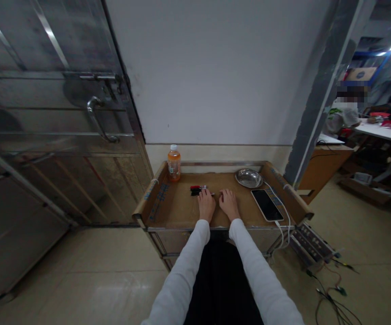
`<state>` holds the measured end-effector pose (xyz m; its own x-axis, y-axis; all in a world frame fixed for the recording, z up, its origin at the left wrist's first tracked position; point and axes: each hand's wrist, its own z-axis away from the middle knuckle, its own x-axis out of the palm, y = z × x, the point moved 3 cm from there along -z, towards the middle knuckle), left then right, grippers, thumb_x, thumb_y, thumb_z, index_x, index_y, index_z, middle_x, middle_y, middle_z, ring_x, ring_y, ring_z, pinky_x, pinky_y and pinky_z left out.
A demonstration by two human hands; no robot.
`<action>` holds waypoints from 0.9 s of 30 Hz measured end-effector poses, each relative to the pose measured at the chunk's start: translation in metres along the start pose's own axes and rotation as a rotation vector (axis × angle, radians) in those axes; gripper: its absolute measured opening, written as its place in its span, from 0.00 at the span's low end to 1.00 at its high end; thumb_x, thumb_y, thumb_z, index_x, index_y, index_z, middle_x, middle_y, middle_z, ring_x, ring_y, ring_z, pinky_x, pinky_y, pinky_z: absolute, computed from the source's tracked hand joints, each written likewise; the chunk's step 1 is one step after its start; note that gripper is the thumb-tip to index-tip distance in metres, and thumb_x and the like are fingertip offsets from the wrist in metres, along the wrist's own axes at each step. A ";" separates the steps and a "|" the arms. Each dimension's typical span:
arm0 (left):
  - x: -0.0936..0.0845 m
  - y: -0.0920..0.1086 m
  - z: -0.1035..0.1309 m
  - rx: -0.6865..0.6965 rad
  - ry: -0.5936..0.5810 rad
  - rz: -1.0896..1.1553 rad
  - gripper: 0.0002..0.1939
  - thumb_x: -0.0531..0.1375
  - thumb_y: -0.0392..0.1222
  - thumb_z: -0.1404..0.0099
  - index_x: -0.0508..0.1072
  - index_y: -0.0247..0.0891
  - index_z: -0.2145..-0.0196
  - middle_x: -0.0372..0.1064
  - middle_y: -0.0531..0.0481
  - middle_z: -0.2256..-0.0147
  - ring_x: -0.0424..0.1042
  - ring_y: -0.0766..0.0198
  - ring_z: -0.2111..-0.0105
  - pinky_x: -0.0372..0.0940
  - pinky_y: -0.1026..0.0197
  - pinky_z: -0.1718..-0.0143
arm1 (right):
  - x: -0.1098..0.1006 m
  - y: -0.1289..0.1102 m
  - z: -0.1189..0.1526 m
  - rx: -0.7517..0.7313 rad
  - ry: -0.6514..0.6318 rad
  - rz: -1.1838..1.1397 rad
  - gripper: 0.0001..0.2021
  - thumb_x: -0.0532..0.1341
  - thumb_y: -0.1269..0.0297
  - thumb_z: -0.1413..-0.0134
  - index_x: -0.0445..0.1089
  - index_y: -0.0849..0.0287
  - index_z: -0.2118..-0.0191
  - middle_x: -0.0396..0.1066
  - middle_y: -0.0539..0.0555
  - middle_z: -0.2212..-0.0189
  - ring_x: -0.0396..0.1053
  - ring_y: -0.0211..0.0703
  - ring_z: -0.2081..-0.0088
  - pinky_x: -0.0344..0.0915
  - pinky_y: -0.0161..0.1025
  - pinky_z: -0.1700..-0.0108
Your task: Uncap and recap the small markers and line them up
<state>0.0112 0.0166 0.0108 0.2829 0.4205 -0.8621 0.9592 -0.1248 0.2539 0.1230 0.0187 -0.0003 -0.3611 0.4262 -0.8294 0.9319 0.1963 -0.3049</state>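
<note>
My left hand [206, 205] rests palm down on the cardboard-lined top of a metal cart [178, 207], its fingers lying on the surface. Just beyond its fingertips are a slim red item [195, 187] and a slim black item [194, 192], side by side; they look like pens or small screwdrivers, too small to tell. The fingertips are at or over the black one's near edge; whether they touch it is unclear. Beside it, my right hand [229, 204] also lies palm down, fingers slightly bent, with nothing visible in it.
An orange drink bottle [174, 164] stands at the cart's back left. At the right are a shiny metal dish [249, 178] and a phone [267, 205] with a white cable. A power strip box [312, 246] and loose cables lie on the floor. A metal door [56, 113] is at left.
</note>
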 end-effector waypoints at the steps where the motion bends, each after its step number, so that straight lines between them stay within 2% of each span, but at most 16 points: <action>1: 0.002 0.002 -0.001 0.068 -0.034 0.035 0.13 0.49 0.32 0.37 0.65 0.29 0.55 0.65 0.35 0.54 0.65 0.51 0.52 0.59 0.51 0.51 | 0.000 -0.001 0.000 -0.025 -0.009 -0.014 0.12 0.51 0.74 0.45 0.67 0.61 0.57 0.69 0.57 0.59 0.61 0.45 0.56 0.55 0.40 0.52; 4: 0.007 0.004 -0.005 0.209 -0.111 0.142 0.11 0.50 0.29 0.38 0.66 0.30 0.58 0.67 0.36 0.56 0.66 0.53 0.53 0.59 0.53 0.50 | 0.001 -0.002 -0.001 -0.067 -0.054 -0.034 0.12 0.52 0.73 0.44 0.67 0.61 0.56 0.68 0.57 0.58 0.61 0.46 0.55 0.55 0.40 0.52; 7: 0.006 0.004 -0.007 0.239 -0.111 0.239 0.11 0.49 0.28 0.39 0.66 0.32 0.59 0.67 0.39 0.59 0.67 0.56 0.55 0.61 0.54 0.50 | 0.002 -0.001 -0.001 -0.043 -0.073 -0.011 0.10 0.53 0.70 0.43 0.67 0.61 0.57 0.68 0.58 0.58 0.61 0.47 0.55 0.56 0.40 0.53; 10: 0.003 0.003 -0.007 0.216 -0.030 0.284 0.12 0.49 0.27 0.39 0.66 0.34 0.59 0.67 0.40 0.59 0.67 0.55 0.54 0.62 0.52 0.50 | 0.002 0.000 -0.001 -0.032 -0.047 0.003 0.09 0.52 0.71 0.41 0.67 0.61 0.59 0.69 0.58 0.60 0.61 0.46 0.56 0.56 0.40 0.53; 13: 0.001 -0.003 -0.007 0.098 0.109 0.287 0.15 0.49 0.27 0.39 0.65 0.31 0.55 0.66 0.36 0.55 0.66 0.52 0.51 0.60 0.48 0.48 | 0.001 0.002 -0.001 -0.004 0.016 -0.002 0.10 0.50 0.72 0.40 0.67 0.61 0.59 0.70 0.58 0.61 0.62 0.46 0.58 0.57 0.40 0.53; 15: 0.003 -0.006 -0.007 0.041 0.154 0.317 0.19 0.48 0.27 0.40 0.63 0.30 0.50 0.65 0.34 0.52 0.64 0.51 0.48 0.60 0.46 0.47 | 0.001 0.004 -0.001 0.025 0.058 -0.008 0.10 0.49 0.71 0.38 0.66 0.61 0.58 0.70 0.58 0.61 0.63 0.46 0.58 0.57 0.39 0.54; 17: 0.007 -0.006 -0.007 0.069 0.132 0.377 0.23 0.48 0.28 0.40 0.59 0.29 0.46 0.64 0.33 0.50 0.64 0.51 0.47 0.60 0.47 0.46 | 0.003 0.006 0.000 0.041 0.082 -0.014 0.10 0.48 0.71 0.38 0.65 0.61 0.57 0.70 0.58 0.62 0.64 0.45 0.58 0.57 0.39 0.55; 21: 0.009 0.002 -0.005 0.247 0.055 0.520 0.25 0.48 0.32 0.36 0.53 0.32 0.41 0.61 0.34 0.46 0.63 0.54 0.45 0.61 0.49 0.45 | 0.007 0.008 0.000 0.047 0.067 -0.006 0.09 0.48 0.72 0.39 0.64 0.62 0.58 0.70 0.60 0.62 0.64 0.46 0.59 0.58 0.39 0.56; 24: 0.004 0.005 -0.003 0.303 0.062 0.624 0.21 0.49 0.39 0.33 0.56 0.36 0.43 0.63 0.37 0.48 0.66 0.57 0.48 0.63 0.51 0.46 | 0.009 0.007 0.001 0.025 0.048 0.003 0.09 0.50 0.73 0.42 0.64 0.63 0.59 0.69 0.61 0.61 0.63 0.47 0.58 0.59 0.41 0.55; 27: 0.003 0.005 -0.003 0.267 0.039 0.714 0.15 0.52 0.44 0.33 0.60 0.37 0.50 0.67 0.41 0.55 0.71 0.60 0.55 0.67 0.54 0.52 | 0.010 0.006 0.001 -0.044 0.034 -0.014 0.11 0.50 0.75 0.44 0.64 0.63 0.57 0.69 0.60 0.60 0.63 0.47 0.57 0.59 0.40 0.53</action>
<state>0.0167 0.0201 0.0110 0.8392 0.1867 -0.5108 0.5115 -0.5898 0.6249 0.1246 0.0235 -0.0103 -0.3754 0.4530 -0.8086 0.9249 0.2402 -0.2948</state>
